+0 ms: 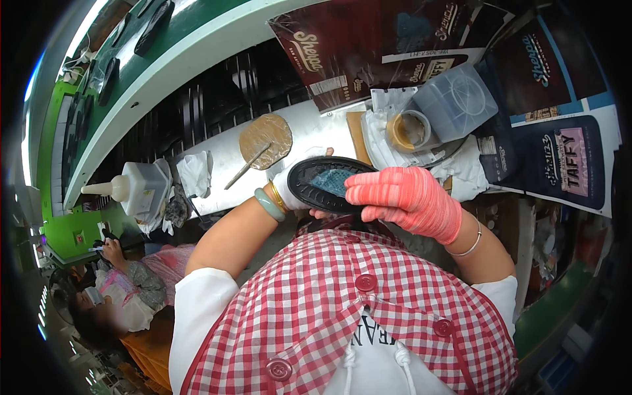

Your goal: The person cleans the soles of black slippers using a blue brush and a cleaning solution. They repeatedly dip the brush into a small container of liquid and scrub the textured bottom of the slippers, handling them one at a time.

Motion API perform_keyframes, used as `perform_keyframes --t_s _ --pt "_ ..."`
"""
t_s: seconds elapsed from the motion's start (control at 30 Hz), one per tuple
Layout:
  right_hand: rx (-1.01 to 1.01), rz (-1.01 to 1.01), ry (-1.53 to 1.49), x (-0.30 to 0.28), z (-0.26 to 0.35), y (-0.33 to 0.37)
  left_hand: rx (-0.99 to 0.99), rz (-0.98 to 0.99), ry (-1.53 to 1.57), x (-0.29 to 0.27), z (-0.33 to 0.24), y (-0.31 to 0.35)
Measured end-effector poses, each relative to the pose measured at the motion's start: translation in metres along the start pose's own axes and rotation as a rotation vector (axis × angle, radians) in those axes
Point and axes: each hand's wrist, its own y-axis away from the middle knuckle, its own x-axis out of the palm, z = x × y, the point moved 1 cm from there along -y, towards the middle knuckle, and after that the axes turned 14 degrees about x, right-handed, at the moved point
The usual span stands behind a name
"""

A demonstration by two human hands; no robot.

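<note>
Black sole [304,191], frame centre: grasped by white-gloved left hand [282,187]; pink-gloved right hand [411,203] laid over it, grip unclear. Possible fault: sole slipping, should the left hold loosen under pressure.

The left hand [282,189], in a white glove, is holding a tilted black shoe sole [311,197], while the right hand [408,201], in a pink-red knit glove, is touching its blue mesh-patterned patch [327,181]. Nearby, a thin stick [246,167] is lying partly across a round brown board [268,133]. A squeeze bottle [141,189] is sitting farther left; a tape roll [397,135] is resting beside a clear plastic container [456,104].
</note>
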Motion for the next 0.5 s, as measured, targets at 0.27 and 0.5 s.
perform_keyframes --t_s 0.27,0.5 --pt "0.063 0.069 0.092 -0.036 0.025 0.009 0.078 0.032 -0.05 -0.006 -0.013 0.019" --pt "-0.062 -0.629 -0.31 -0.037 0.053 0.01 0.358 0.014 0.01 0.011 -0.026 0.068"
